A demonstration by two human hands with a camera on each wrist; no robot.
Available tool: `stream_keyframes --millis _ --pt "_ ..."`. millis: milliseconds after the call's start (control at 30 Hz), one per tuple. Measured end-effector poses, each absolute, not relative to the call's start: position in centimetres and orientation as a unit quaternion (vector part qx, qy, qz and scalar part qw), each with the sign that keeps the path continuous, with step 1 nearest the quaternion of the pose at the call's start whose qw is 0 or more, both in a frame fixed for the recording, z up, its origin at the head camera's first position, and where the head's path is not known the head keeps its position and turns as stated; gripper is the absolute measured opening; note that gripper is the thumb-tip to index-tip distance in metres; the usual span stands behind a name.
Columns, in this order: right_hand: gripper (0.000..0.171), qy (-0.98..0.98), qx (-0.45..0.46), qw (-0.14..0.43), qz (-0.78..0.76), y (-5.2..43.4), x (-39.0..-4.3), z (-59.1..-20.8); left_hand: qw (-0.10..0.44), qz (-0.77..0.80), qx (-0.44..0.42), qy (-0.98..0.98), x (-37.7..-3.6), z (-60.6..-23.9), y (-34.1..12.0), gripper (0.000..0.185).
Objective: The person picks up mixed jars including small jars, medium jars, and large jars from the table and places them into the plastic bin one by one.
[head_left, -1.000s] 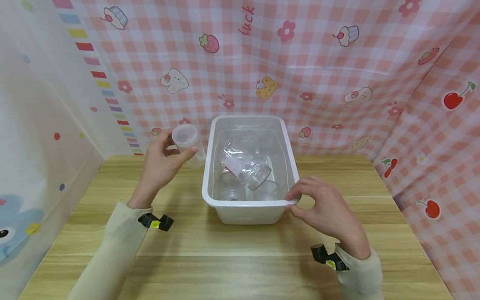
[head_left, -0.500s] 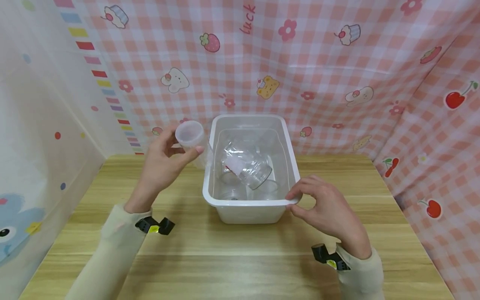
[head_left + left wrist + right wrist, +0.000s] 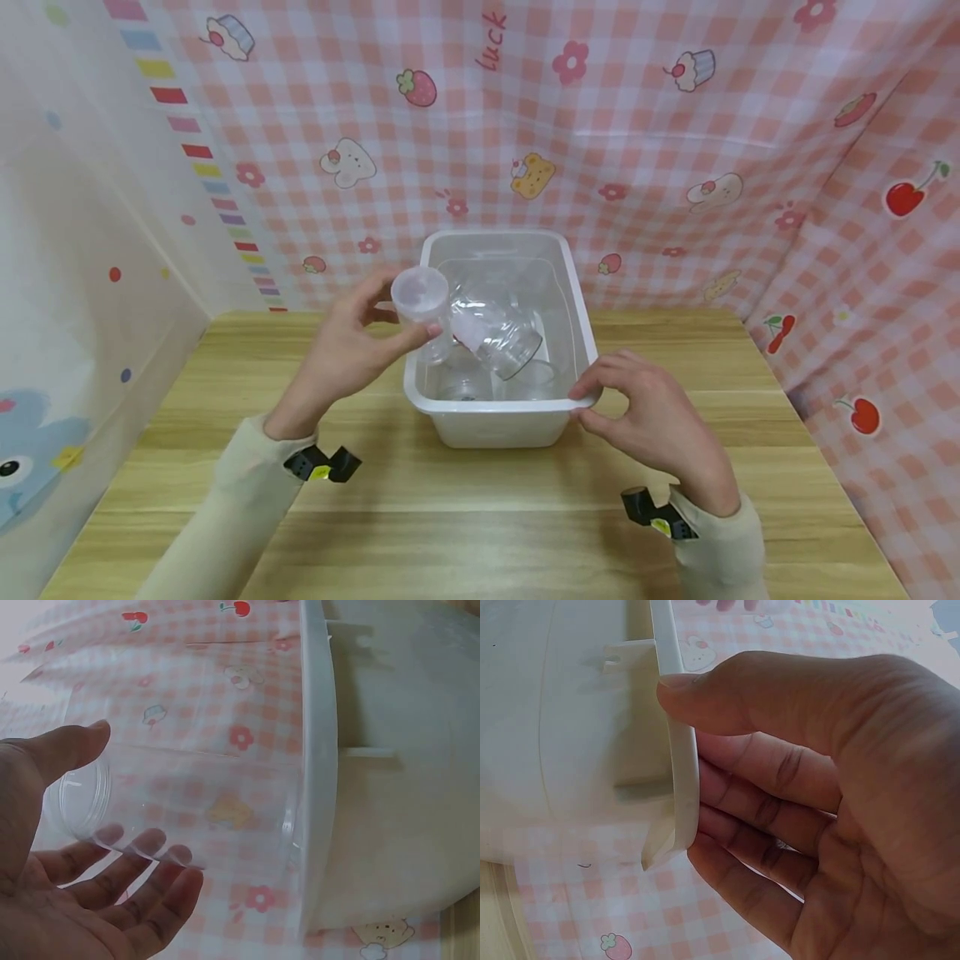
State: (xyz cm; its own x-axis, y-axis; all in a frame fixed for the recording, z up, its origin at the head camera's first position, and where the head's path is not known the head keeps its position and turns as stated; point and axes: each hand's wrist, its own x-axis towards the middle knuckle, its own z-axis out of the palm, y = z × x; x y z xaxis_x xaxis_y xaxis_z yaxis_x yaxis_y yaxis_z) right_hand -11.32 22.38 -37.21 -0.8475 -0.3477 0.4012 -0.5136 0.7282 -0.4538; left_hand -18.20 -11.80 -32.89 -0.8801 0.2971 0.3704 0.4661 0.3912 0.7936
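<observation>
Clear jars [image 3: 495, 333] in the bin [image 3: 577, 283] are hard to separate, a cup [image 3: 422, 307] is gripped by the left hand [image 3: 352, 350], the bin's rim pinched by the right hand [image 3: 652, 417], on a wooden table [image 3: 465, 517] before checked cloth [image 3: 637, 167].

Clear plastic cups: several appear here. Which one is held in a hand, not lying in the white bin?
The cup gripped by the left hand, above the bin's left rim. The others lie loose inside the bin.
</observation>
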Motion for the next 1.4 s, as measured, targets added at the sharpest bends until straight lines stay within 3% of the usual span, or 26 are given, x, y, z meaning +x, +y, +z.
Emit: stream_keyframes --millis 400,667,1033,1400 --pt "0.018 -0.92 0.234 0.146 0.28 22.3 -11.3 -37.2 0.052 -0.472 -0.263 -0.84 -18.1 -32.7 -11.5 0.07" --pt "0.018 -0.921 0.232 0.14 0.281 22.1 -11.3 -37.2 0.04 -0.477 -0.247 -0.842 -18.1 -33.2 -12.0 0.059" --pt "0.019 -0.914 0.247 0.145 0.287 21.9 -11.7 -37.5 0.102 -0.505 -0.223 -0.828 -18.6 -34.7 -13.3 0.05" --pt "0.022 -0.898 0.242 0.16 0.331 24.1 -11.6 -38.1 0.173 -0.477 -0.146 -0.849 -19.1 -38.6 -14.3 0.061"
